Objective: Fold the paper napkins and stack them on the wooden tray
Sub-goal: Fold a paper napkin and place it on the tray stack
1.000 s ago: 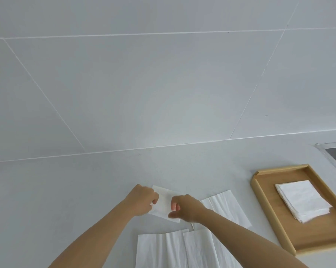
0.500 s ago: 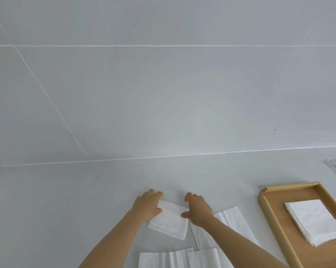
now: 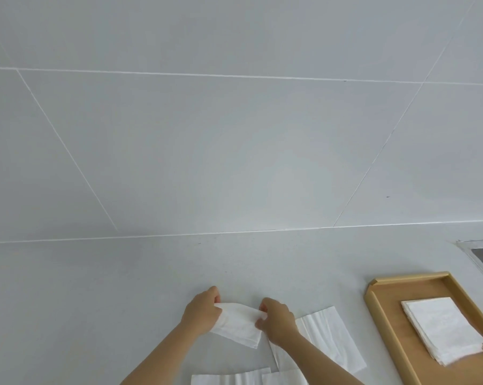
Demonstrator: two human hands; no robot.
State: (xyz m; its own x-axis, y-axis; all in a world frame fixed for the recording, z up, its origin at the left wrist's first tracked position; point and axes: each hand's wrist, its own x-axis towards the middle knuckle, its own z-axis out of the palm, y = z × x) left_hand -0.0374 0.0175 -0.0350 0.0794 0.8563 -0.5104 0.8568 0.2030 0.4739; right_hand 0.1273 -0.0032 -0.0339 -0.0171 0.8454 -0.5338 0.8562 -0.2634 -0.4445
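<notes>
A pale grey wall (image 3: 234,134) fills the upper part of the view, faced with large tiles separated by thin white grout lines. One long line runs level across the top; others slant down on the left and right. A white seam marks where the wall meets a light grey countertop (image 3: 95,301). At the far right sits a metal-edged recess (image 3: 482,257). The light is soft and even.

You have two hands, left (image 3: 201,315) and right (image 3: 277,322); one folded napkin (image 3: 239,325); three flat napkins (image 3: 329,337) (image 3: 229,379) (image 3: 284,377); one wooden tray (image 3: 384,323); one stack (image 3: 443,329)
</notes>
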